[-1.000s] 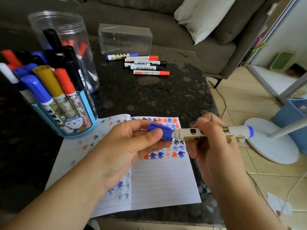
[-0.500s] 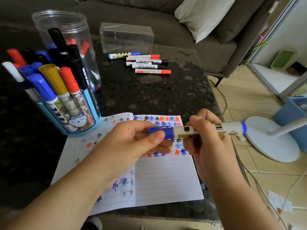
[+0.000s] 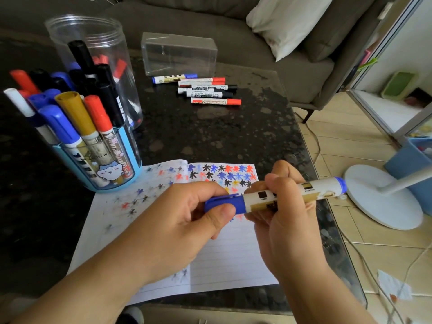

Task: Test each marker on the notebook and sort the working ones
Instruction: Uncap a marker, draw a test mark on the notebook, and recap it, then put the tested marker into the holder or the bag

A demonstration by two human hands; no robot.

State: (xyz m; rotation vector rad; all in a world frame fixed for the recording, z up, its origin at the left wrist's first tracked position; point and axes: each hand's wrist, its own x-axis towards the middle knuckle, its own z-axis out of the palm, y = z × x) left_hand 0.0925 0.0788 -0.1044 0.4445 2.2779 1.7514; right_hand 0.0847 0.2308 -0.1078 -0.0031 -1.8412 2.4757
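A dark speckled stone counter (image 3: 233,136) fills the scene, with a grey fabric sofa (image 3: 292,73) beyond its far edge. Near the front, an open lined paper notebook (image 3: 224,258) lies flat, its far half covered in small star-shaped test marks (image 3: 224,174) in blue, red and black. At far left stands a tall clear plastic jar (image 3: 93,50) with black and red markers inside; just in front of it a light-blue round holder (image 3: 121,169) with a cartoon sticker is packed with capped markers in blue, red, black, white and ochre, one label partly reading "WHITEBOARD". A clear rectangular plastic box (image 3: 178,53) sits at the far centre. Just in front of it lies a row of five sorted markers (image 3: 205,90); one black-capped barrel reads "WHITEBOARD MARKER", the other labels are too small to make out.

Above the notebook, both hands hold a white-and-gold marker with a blue cap (image 3: 268,197) level, cap end to the left. The left hand (image 3: 182,228) has its fingers closed on the blue cap, thumb pressed on its near side. The right hand (image 3: 287,225) has its fingers wrapped around the barrel, whose print is too blurred to read.
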